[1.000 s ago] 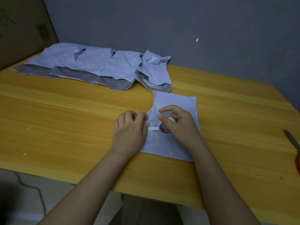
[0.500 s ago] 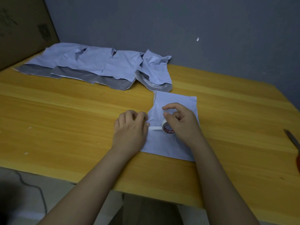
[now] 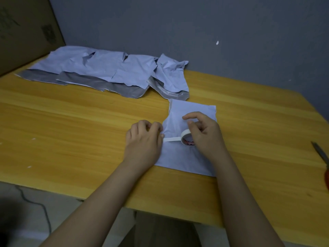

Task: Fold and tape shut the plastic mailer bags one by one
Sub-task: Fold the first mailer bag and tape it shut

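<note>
The yellow wood-grain table (image 3: 71, 132) carries all items. At its far left lies a row of overlapping white plastic mailer bags with grey inner flaps (image 3: 99, 72), some crumpled. Just near of that row's right end, one folded white plastic mailer bag (image 3: 179, 157) lies flat, reaching the near edge. At the right edge lie scissors with a grey metal blade and red handle (image 3: 320, 155).
</note>
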`<state>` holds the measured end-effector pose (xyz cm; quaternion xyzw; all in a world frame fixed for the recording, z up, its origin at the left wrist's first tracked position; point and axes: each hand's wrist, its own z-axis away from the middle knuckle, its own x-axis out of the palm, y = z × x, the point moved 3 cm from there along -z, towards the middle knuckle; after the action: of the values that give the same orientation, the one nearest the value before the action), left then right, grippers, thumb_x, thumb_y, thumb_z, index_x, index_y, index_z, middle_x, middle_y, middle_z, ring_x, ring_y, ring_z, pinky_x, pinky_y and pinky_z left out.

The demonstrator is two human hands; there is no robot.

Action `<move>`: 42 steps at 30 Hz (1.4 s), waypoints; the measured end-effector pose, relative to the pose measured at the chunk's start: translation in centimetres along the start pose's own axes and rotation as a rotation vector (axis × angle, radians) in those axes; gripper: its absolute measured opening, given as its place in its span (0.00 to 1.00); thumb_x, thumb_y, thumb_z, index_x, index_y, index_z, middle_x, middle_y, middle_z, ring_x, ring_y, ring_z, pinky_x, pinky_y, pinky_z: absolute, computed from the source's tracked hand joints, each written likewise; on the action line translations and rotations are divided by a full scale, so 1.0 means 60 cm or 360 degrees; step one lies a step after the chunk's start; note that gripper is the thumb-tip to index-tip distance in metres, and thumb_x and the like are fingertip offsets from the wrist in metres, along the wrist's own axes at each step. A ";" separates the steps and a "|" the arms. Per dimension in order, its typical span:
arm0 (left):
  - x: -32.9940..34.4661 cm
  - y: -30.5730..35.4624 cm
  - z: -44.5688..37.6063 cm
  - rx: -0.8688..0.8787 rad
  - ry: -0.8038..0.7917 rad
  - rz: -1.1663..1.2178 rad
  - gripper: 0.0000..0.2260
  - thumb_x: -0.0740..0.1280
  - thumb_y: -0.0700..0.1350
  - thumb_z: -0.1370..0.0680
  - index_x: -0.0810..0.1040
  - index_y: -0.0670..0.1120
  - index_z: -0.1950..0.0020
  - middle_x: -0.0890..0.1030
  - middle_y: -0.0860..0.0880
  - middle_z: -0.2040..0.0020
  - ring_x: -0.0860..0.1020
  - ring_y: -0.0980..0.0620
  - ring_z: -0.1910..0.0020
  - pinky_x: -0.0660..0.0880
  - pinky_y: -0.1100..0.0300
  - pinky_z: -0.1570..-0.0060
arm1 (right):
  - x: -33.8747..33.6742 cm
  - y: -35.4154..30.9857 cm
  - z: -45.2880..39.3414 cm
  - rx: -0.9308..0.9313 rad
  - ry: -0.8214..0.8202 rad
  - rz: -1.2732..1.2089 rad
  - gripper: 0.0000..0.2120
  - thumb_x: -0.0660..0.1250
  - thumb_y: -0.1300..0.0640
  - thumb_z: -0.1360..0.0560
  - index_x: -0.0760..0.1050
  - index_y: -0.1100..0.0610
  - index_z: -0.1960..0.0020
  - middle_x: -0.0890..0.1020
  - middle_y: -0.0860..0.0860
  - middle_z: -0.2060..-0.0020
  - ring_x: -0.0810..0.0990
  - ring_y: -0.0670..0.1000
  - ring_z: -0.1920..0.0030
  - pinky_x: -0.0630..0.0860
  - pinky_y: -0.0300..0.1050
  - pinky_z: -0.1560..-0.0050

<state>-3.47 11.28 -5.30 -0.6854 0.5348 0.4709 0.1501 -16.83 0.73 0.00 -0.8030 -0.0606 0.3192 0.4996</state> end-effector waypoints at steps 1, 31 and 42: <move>0.000 0.000 0.000 0.0001 0.0002 -0.0003 0.14 0.55 0.54 0.26 0.77 0.50 0.51 0.74 0.45 0.53 0.74 0.43 0.55 0.71 0.51 0.57 | 0.000 -0.002 -0.001 0.0009 0.0008 -0.0034 0.09 0.61 0.63 0.21 0.78 0.53 0.51 0.66 0.48 0.80 0.62 0.48 0.78 0.60 0.37 0.77; -0.002 0.001 -0.002 -0.0024 -0.0029 0.0060 0.15 0.55 0.54 0.27 0.77 0.49 0.52 0.75 0.45 0.54 0.74 0.42 0.56 0.71 0.50 0.58 | -0.007 -0.027 -0.017 0.0148 -0.0406 0.0117 0.15 0.61 0.62 0.21 0.73 0.48 0.37 0.69 0.58 0.72 0.70 0.53 0.69 0.68 0.42 0.68; -0.008 0.002 -0.002 -0.0062 -0.0076 0.0080 0.12 0.58 0.53 0.26 0.77 0.48 0.51 0.75 0.44 0.54 0.74 0.42 0.56 0.70 0.51 0.58 | 0.004 -0.012 -0.008 0.0089 -0.0365 0.0102 0.14 0.61 0.63 0.21 0.75 0.46 0.42 0.67 0.53 0.76 0.67 0.55 0.72 0.69 0.47 0.68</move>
<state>-3.52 11.43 -4.82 -0.6630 0.5388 0.5011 0.1377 -16.20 0.80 0.66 -0.7485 -0.0828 0.4263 0.5012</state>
